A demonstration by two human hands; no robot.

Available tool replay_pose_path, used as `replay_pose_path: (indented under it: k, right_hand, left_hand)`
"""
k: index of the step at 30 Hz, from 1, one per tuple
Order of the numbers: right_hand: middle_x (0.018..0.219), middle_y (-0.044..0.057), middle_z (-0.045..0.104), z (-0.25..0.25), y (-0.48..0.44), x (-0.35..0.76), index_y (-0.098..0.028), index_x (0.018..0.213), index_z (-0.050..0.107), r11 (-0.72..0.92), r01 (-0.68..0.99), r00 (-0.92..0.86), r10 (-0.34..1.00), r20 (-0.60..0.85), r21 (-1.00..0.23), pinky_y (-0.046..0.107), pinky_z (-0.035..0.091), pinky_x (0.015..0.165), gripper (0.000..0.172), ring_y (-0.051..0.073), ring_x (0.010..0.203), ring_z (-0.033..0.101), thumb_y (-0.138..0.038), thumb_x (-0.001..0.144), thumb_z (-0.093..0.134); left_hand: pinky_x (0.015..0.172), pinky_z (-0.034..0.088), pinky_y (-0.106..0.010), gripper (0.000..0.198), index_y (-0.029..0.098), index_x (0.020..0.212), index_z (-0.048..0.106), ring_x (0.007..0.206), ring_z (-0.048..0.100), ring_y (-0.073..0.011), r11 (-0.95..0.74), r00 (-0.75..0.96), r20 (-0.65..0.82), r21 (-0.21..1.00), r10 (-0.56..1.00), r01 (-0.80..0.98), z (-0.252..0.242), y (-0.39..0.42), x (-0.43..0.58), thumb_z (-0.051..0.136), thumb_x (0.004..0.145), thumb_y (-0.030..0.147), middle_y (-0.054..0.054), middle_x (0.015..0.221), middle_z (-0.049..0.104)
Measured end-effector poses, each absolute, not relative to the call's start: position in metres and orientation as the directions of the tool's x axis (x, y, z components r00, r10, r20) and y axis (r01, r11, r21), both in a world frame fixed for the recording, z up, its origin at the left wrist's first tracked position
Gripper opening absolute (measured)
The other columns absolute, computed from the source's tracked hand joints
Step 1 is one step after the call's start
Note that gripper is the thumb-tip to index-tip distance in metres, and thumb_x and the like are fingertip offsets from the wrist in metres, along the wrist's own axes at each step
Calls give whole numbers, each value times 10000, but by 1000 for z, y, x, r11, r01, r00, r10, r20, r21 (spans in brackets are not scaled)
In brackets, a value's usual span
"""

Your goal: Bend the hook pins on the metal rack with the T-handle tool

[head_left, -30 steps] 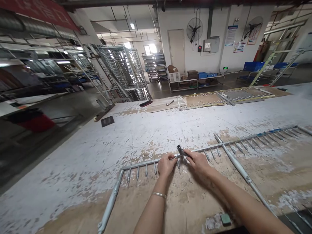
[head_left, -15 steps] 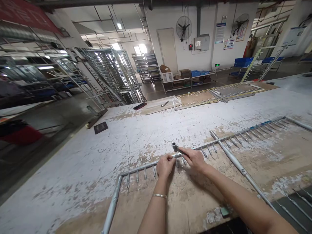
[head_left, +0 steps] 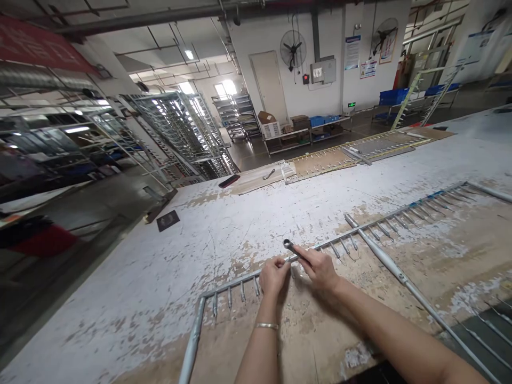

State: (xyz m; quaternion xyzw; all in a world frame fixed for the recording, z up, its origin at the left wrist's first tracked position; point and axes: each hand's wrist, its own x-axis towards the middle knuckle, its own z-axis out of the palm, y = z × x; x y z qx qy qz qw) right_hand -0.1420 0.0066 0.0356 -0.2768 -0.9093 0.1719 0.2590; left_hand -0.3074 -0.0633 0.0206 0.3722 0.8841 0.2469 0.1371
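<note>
A grey metal frame [head_left: 240, 279] with a row of small hanging prongs lies across the worn workbench [head_left: 208, 229]. My left hand [head_left: 273, 276] is closed at its long bar, thumb and fingertips pinched together; whatever is between them is too small to make out. Just to the right, my right hand [head_left: 320, 268] wraps round the handle of a dark metal tool [head_left: 288, 245] with a short, round, hollow-looking head. That head sits over the bar, close to my left fingertips; contact cannot be made out. Prongs [head_left: 242, 291] show to the left of my hands, others [head_left: 344, 248] to the right.
A thicker crossbar [head_left: 380, 253] runs from the frame toward the lower right. At the bench's far edge lie a phone [head_left: 229, 181], a wrench [head_left: 269, 174] and another pronged frame [head_left: 320, 166]. A dark square plate [head_left: 168, 220] lies at left. Tall metal racks [head_left: 180, 128] stand beyond.
The tool's head has tipped, showing its round opening at a different angle. My hands stay at nearly the same part of the bar. The whole view has shifted slightly.
</note>
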Motion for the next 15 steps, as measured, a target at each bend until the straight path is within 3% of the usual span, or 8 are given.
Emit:
replay_pose_path:
  k: [3, 9, 13, 15]
  right_hand:
    - [934, 47, 715, 38, 11, -143, -325, 1375, 508, 770, 485, -760, 606, 236, -415, 257, 428, 687, 411, 198, 818, 643, -293, 966, 473]
    - [1043, 55, 695, 39, 13, -145, -321, 1450, 402, 786, 410, -703, 596, 389, -464, 247, 427, 747, 455, 181, 879, 625, -300, 996, 414]
    - [930, 42, 704, 36, 11, -143, -356, 1383, 493, 805, 452, -787, 562, 253, -384, 248, 409, 655, 412, 190, 779, 630, -327, 972, 474]
    - [933, 43, 702, 39, 10, -143, -366, 1384, 488, 813, 439, -783, 555, 281, -383, 247, 407, 649, 405, 187, 777, 631, -349, 980, 457]
  left_hand:
    - [565, 287, -233, 237, 243, 807, 710, 733, 620, -154, 602, -683, -64, 537, 727, 591, 19, -63, -309, 658, 755, 468, 3, 819, 722]
    - [560, 281, -234, 212, 249, 790, 706, 725, 619, -154, 595, -680, -48, 532, 732, 602, 17, -63, -310, 665, 742, 450, 8, 795, 719]
    - [556, 275, -240, 249, 244, 781, 704, 704, 611, -164, 604, -682, -80, 545, 727, 581, 20, -63, -310, 648, 744, 484, -5, 782, 716]
    - [556, 277, -239, 234, 247, 766, 700, 697, 606, -162, 607, -683, -81, 543, 726, 580, 22, -63, -310, 645, 744, 474, -1, 774, 713]
